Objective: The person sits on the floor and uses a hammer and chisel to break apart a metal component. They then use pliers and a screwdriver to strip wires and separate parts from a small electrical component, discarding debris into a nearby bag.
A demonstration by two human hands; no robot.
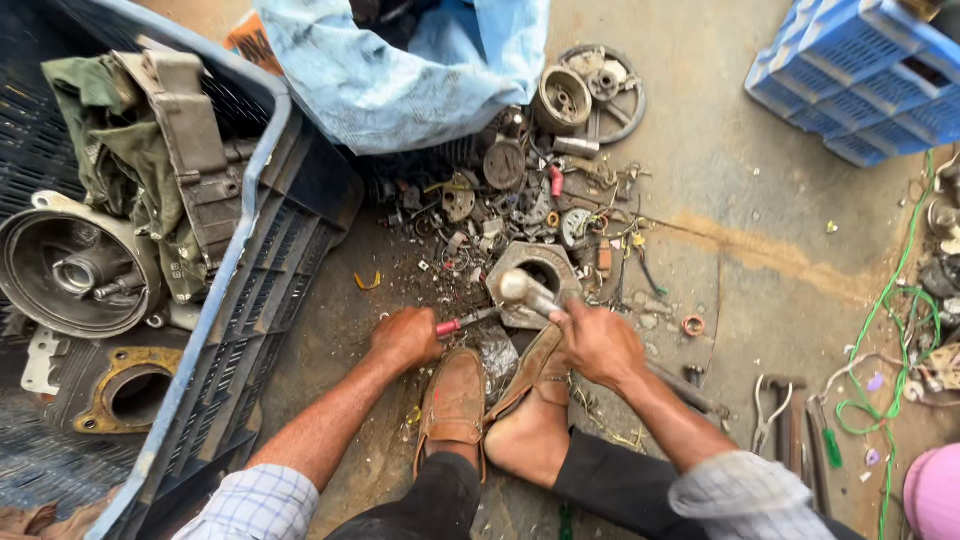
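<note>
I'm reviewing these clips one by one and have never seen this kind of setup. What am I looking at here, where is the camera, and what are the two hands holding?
There is no machine: a person works with bare hands, and the single picture comes from a camera on their head, looking down. They sit on a concrete floor, feet in brown shoes together. The left hand grips a red-handled tool, likely a screwdriver, its tip at a grey metal housing. The right hand grips a hammer whose head is over that housing. Behind lies a heap of small scrap parts and a spoked wheel. A dark crate at left holds engine parts; a blue crate stands top right, and a green wire runs along the right.
</note>
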